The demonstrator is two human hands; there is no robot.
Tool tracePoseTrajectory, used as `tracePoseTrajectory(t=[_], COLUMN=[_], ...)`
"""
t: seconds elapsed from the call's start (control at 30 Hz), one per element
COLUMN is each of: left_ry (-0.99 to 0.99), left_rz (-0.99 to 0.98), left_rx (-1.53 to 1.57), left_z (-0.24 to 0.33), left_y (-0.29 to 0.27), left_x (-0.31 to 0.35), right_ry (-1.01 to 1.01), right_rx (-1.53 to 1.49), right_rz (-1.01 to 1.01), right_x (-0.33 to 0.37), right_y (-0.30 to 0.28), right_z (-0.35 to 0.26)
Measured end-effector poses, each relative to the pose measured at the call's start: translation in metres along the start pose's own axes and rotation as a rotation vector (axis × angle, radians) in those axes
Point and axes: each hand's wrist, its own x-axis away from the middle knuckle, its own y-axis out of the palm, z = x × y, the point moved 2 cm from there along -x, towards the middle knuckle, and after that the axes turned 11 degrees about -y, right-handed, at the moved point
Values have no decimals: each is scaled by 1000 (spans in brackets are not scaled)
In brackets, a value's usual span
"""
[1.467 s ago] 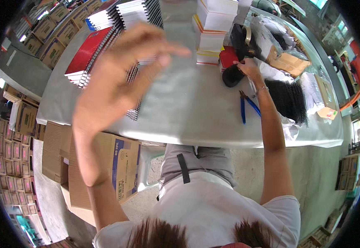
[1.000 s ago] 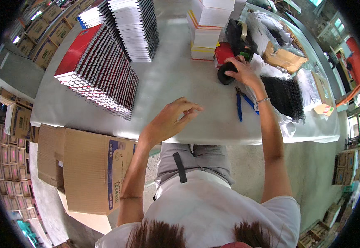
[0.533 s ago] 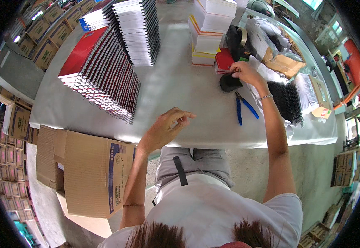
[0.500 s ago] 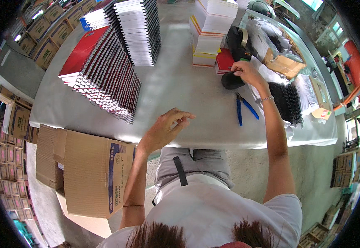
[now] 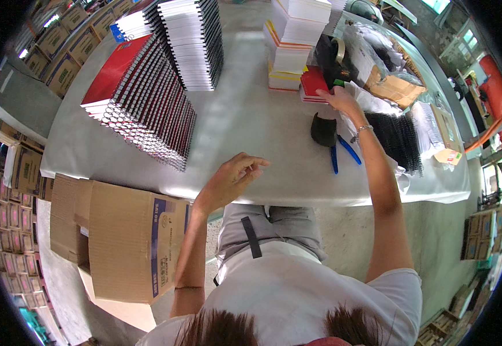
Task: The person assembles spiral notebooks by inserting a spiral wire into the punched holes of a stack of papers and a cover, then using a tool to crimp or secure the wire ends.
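Observation:
My left hand (image 5: 232, 180) hovers by the table's near edge, fingers loosely bent and apart, holding nothing. My right hand (image 5: 343, 102) reaches to a small stack of red-covered books (image 5: 314, 83), its fingertips at the cover's right edge. From this angle a firm grip is not visible. Just in front of that hand lies a curved black piece (image 5: 323, 130), covering the jaws of a pair of pliers with blue handles (image 5: 349, 150). Bundles of black binding coils (image 5: 398, 141) lie right of my wrist. To the left stands a block of red-covered, coil-bound notebooks (image 5: 147, 106).
Coil-bound books (image 5: 190, 46) rise in tall stacks at the back left. Loose white page blocks (image 5: 294, 34) stand behind the red books. Plastic-wrapped material (image 5: 366, 52) covers the far right. An open cardboard box (image 5: 121, 242) sits below the table's left edge.
My right hand has let go of the black piece, now lying over the pliers' jaws, and has moved up and slightly right to the red books. My left hand has barely moved.

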Motion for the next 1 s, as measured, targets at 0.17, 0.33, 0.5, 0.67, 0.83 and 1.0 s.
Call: tracePoseTrajectory(t=[0.17, 0.33, 0.5, 0.67, 0.83, 1.0], left_ry=[8, 47, 139, 172, 181, 333], left_rz=[22, -33, -29, 65, 242, 338], left_rx=[11, 119, 227, 460, 933, 653], left_z=[-5, 0, 5, 21, 70, 63], left_y=[2, 14, 29, 50, 59, 31], left_x=[2, -8, -26, -54, -70, -67], right_ry=[51, 39, 17, -82, -177, -343], right_rx=[-387, -473, -708, -989, -1125, -876], right_rz=[20, 214, 379, 508, 293, 204], right_x=[-4, 2, 23, 108, 186, 187], right_y=[13, 9, -5, -61, -60, -85], right_z=[0, 4, -8, -61, -137, -103])
